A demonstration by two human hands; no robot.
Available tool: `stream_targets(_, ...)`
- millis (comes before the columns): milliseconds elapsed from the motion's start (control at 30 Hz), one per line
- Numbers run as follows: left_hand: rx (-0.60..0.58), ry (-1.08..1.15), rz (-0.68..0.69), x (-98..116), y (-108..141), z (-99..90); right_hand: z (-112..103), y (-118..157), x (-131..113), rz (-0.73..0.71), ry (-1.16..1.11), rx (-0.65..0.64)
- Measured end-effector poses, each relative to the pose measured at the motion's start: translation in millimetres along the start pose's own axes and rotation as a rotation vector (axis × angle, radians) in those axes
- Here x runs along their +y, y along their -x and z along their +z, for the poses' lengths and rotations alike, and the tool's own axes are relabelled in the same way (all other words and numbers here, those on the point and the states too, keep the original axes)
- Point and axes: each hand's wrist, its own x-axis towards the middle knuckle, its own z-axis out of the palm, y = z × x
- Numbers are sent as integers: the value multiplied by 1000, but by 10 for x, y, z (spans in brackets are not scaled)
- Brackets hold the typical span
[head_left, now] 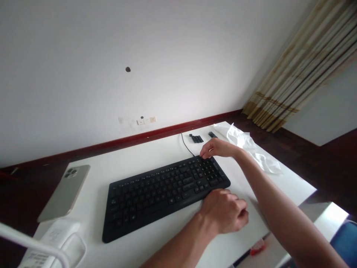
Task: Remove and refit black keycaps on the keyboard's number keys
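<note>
A black keyboard [164, 193] lies slanted on the white table, its cable [186, 145] running off the back. Over its far right corner, at the number pad, is my right hand [216, 148], fingertips pinched together close to the top keys; anything between them is too small or hidden to name. My left hand [224, 211] rests on the table against the keyboard's near right edge. Its fingers are curled in, and what they may hold is hidden. Behind the keyboard sit several loose black keycaps [197, 139], with another small dark piece [212, 134] to their right.
A phone [65, 191] lies face down at the table's left end. Nearer stands a white power strip [52, 240] with a cable. Crumpled clear plastic wrapping [241, 138] covers the far right edge. Beyond the table are a wall with sockets [146, 121] and a curtain [295, 74].
</note>
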Motion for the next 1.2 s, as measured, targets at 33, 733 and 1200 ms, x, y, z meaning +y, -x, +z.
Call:
stream_targets(33, 2, 2, -3, 0, -2, 2, -9, 8, 5, 3, -13, 0)
stream_targets(733, 69, -5, 15, -8, 2, 29, 89, 156, -223, -127, 357, -71)
stream_targets(1200, 91, -39, 37, -3, 14, 14, 24, 112, -141, -177, 227, 93)
